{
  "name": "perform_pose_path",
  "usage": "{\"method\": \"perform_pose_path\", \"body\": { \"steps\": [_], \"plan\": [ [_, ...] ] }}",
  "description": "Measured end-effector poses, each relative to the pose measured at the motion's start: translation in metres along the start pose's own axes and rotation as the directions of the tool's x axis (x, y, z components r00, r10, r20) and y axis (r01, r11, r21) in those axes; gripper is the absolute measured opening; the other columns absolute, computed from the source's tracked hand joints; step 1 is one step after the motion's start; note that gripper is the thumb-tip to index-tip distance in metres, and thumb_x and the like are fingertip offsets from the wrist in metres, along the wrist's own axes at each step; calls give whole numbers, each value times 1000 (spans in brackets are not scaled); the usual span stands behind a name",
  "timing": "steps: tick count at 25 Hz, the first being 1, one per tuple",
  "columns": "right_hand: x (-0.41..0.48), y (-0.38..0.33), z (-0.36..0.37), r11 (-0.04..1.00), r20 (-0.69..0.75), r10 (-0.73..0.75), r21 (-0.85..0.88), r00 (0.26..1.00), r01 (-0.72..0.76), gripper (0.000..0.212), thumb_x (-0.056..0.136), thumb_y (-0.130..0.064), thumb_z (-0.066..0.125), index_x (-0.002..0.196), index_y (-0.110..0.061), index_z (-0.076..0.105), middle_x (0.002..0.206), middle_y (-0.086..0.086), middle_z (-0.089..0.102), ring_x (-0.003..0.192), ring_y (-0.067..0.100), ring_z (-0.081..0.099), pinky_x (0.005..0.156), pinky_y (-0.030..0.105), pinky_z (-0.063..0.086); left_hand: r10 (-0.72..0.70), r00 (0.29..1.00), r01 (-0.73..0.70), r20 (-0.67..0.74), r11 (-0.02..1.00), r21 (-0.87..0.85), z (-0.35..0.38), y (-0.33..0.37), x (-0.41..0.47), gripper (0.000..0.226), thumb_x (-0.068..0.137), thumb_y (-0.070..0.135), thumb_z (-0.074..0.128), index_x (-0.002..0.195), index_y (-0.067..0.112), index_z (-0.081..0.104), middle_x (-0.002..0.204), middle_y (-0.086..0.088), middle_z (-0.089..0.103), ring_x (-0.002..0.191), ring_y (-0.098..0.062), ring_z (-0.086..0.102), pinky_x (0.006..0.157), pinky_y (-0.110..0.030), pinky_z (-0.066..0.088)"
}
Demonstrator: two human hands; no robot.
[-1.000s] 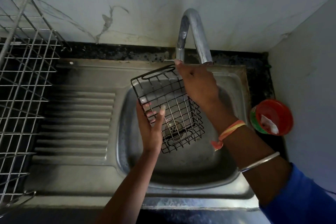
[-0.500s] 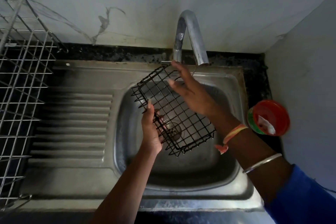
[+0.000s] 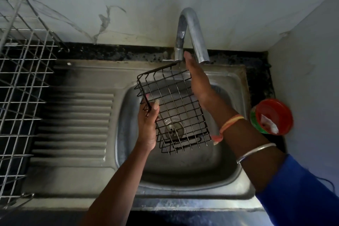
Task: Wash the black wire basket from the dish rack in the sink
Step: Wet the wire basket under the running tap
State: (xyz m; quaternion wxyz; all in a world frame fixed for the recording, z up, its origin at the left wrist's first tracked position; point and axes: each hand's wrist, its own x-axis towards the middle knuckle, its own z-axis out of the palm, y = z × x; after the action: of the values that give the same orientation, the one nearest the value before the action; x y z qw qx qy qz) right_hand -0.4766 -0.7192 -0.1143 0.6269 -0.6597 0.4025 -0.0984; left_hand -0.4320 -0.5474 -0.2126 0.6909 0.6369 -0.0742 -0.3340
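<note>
Head view: the sink (image 3: pixel 183 180) took up most of the frame, with the dish rack (image 3: pixel 23 79) well apart at left. Over the drain, tilted, hung the black wire basket (image 3: pixel 176 101). The left hand (image 3: pixel 147 126) gripped its left rim; the right hand (image 3: pixel 199 84) lay flat, fingers straight, against its right side, below the tap (image 3: pixel 190 29). Judged: rubbing step. Next move likely calls for turning the basket; no water stream discernible.

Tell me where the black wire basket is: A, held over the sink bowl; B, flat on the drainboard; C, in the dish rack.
A: the left hand grips the black wire basket above the sink, whose drain shows through the mesh; the right hand lies flat against its right side.
</note>
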Motion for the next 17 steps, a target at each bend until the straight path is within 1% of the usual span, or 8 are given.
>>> {"method": "perform_pose_path", "body": {
  "steps": [3,6,8,10,11,12,15,17],
  "plan": [
    [5,-5,-2,998,15,67,-15,998,-67,64,98,-58,30,147,-18,35,148,12,41,135,30,40,108,43,33,40,996,-42,-75,999,-16,8,4,4,59,77,56,67,117,15,55,75,26,59,74,12,55,102,-35,39],
    [-14,-1,-3,998,171,-57,14,984,55,60,98,-55,25,152,-30,19,159,-4,19,142,12,22,109,30,20,16,992,-27,-125,995,-92,13,11,6,69,77,68,70,109,9,52,76,14,53,72,-4,51,75,-28,43],
    [-30,13,-8,974,215,-214,-28,953,225,59,98,-46,32,153,-32,14,161,-5,9,143,6,21,114,23,24,1,991,-16,-134,994,-109,13,15,10,79,79,69,69,117,2,51,88,12,57,83,-6,54,80,-28,46],
    [-43,20,-12,948,188,-260,-135,947,287,56,102,-31,36,153,-29,13,158,4,25,116,-4,52,92,11,44,18,995,-28,-103,994,-102,15,16,12,53,84,56,66,120,18,57,93,24,62,91,6,56,99,-30,44],
    [-46,24,-14,936,166,-277,-175,946,305,57,102,-26,37,153,-26,13,147,6,41,92,-9,60,76,10,50,49,994,-60,-102,993,-105,15,14,12,45,83,54,66,114,22,58,86,26,60,85,7,54,103,-36,41],
    [-49,26,-15,926,154,-294,-197,943,321,59,102,-25,39,154,-24,11,135,1,50,85,-11,59,73,12,50,67,992,-80,-110,990,-116,14,14,10,47,82,56,67,108,18,58,81,23,56,81,1,52,103,-44,40],
    [-43,14,-9,932,162,-260,-217,952,291,68,98,-45,41,153,-35,2,149,-4,38,125,4,45,102,28,38,47,994,-60,-94,989,-136,13,18,10,52,74,70,73,93,24,56,79,9,47,78,-20,42,82,-45,42],
    [-26,-1,-1,969,109,-153,-180,982,171,66,98,-53,36,153,-35,5,160,-3,18,139,10,27,103,29,26,80,995,-87,-56,986,-143,11,24,15,40,75,68,73,89,35,56,78,6,44,74,-20,39,72,-44,37]
  ]
}}
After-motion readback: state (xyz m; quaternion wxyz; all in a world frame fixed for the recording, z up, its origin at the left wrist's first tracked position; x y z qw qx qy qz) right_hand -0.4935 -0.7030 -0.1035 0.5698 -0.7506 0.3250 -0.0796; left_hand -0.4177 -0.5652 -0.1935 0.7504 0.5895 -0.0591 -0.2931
